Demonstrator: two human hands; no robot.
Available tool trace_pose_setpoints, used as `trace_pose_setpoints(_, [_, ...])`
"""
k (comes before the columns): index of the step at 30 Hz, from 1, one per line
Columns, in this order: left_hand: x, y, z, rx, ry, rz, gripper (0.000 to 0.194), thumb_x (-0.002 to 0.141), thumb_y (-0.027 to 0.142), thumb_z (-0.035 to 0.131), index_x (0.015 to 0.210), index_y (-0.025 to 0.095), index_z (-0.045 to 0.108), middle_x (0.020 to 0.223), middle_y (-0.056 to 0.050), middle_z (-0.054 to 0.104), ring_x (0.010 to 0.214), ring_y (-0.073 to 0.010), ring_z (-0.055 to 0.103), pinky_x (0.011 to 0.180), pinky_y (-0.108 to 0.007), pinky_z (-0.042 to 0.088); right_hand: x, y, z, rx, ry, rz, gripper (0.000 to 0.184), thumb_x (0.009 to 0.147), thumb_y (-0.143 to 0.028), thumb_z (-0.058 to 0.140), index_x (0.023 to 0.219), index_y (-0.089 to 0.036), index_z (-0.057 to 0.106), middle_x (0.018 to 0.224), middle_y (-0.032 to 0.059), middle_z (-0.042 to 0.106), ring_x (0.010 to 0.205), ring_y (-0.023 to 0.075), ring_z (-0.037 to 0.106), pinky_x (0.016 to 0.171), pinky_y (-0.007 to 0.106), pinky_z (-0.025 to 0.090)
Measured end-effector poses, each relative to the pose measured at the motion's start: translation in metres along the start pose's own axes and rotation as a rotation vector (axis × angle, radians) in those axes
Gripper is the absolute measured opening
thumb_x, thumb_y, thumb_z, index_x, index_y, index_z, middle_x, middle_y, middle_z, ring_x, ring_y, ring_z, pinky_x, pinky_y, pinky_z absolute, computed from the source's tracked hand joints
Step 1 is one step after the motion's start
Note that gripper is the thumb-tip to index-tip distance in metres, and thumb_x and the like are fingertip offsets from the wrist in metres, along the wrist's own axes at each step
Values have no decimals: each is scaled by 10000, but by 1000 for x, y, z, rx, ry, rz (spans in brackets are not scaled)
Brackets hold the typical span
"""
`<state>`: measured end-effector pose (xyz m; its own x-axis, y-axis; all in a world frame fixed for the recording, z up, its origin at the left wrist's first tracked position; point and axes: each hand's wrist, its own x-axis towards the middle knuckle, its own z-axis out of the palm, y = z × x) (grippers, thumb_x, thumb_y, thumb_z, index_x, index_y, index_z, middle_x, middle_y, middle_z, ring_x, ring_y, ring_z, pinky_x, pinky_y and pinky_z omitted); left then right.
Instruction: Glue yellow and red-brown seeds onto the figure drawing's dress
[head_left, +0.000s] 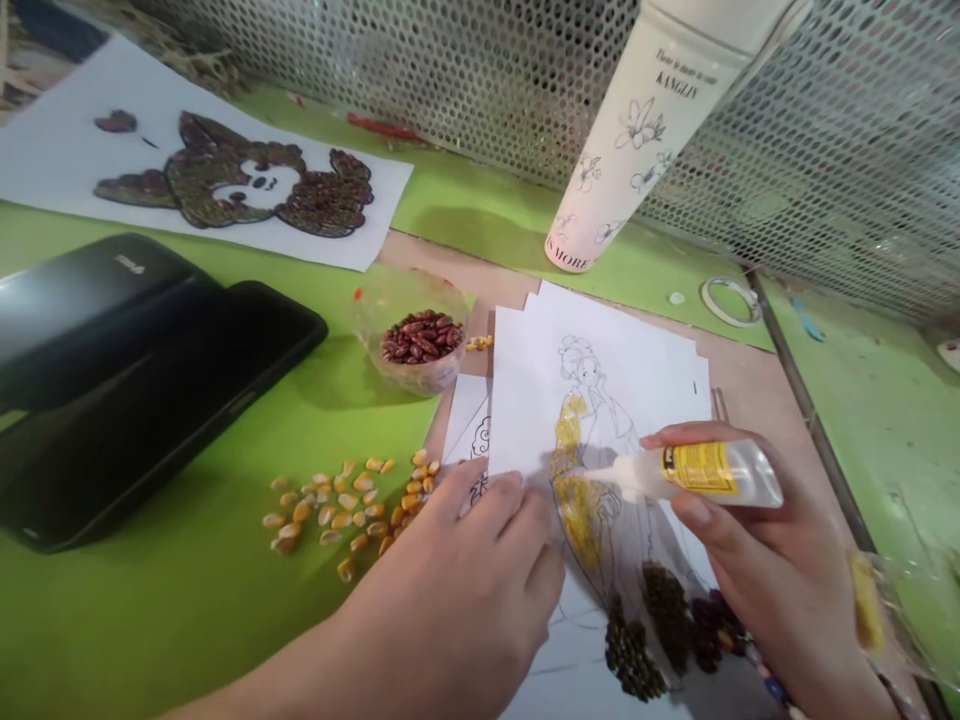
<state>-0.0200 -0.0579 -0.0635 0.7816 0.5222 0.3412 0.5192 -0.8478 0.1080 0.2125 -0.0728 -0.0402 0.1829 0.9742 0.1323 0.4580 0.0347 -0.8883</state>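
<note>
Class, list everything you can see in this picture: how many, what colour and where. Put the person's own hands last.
bean picture: one, dark red-brown on white paper, top left
black case: one, black, left, on the green mat
clear cup: one, holding red beans, centre
corn kernels: many, yellow, loose on the mat
flowered tumbler: one, white, top right, before a metal mesh screen
tape roll: one, clear, right of the tumbler
figure drawing: one, black lines on white paper, centre right, with yellow and dark seeds
glue bottle: one, clear with yellow label, over the drawing
left hand: one, resting on the paper
right hand: one, gripping the glue bottle
</note>
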Motion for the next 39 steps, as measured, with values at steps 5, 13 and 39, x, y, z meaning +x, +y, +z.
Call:
trace_pose_setpoints(5, [-1,1,-1,-30,-71,-17,254,934,405,534,994,220,698,1093,-73,725,1052,-255,609,1001,-455,419,-1,-1,6,-16,22,-16,198,801,-417,790,981,-356,733,949,19,757,821,207,701,658,298,586])
trace_pose_setpoints(13, [-3,0,-1,-39,-68,-2,229,876,384,604,984,206,700,1133,-85,718,1055,-270,610,1006,-469,412,-5,0,8,42,40,19,242,798,-428,793,1009,-336,719,963,18,761,703,176,672,508,263,518])
trace_pose_setpoints(39, [-1,1,-10,26,-65,-60,431,861,542,650,1074,169,691,1208,-110,692,1124,-315,584,1004,-502,406,-1,-2,13,-15,35,-104,125,834,-295,775,952,-276,739,906,-1,774,756,140,708,611,214,566])
